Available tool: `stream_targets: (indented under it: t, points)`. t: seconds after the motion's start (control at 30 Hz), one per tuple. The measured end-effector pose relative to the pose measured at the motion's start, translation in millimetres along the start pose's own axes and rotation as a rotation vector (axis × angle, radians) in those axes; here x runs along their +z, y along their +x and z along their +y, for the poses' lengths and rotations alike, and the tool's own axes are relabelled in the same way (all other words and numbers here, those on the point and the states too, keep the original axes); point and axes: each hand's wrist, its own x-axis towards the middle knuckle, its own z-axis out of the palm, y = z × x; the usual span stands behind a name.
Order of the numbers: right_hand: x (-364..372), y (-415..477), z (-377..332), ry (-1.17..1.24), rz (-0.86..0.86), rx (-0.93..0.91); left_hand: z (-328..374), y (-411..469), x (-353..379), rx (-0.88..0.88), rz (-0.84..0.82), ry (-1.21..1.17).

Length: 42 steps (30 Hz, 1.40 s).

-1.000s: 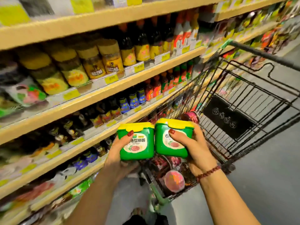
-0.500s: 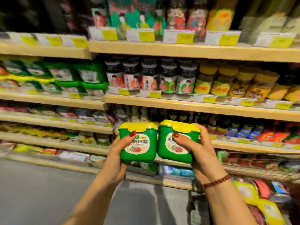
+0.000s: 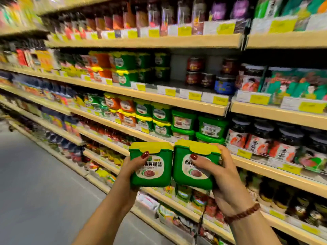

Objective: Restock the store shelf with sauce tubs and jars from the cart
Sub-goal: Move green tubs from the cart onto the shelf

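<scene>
The cart is out of view and the shelf (image 3: 99,119) now faces the person, so left hand (image 3: 131,167) gripping left tub (image 3: 152,165) and right hand (image 3: 224,175) gripping right tub (image 3: 194,165) stand before matching stacked tubs (image 3: 161,119), ready for placement.

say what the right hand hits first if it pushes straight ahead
Probably the stacked green tubs on the shelf, just beyond the tub the right hand holds; depth is unclear.
</scene>
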Motion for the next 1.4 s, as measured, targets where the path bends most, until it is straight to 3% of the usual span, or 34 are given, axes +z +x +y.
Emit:
stream_targets:
  t: [0.63, 0.83, 1.07, 1.4]
  points:
    - [130, 229, -12, 0.001, -0.334, -0.079, 121, 193, -53, 0.31, 0.032, 0.041]
    - [156, 286, -14, -0.025, -0.389, -0.104, 142, 251, -67, 0.383, -0.05, 0.001]
    - [192, 339, -3, -0.069, -0.342, -0.187, 164, 321, -96, 0.372, -0.077, -0.11]
    - [260, 418, 16, -0.12, -0.104, -0.345, 228, 428, -144, 0.253, -0.273, -0.149]
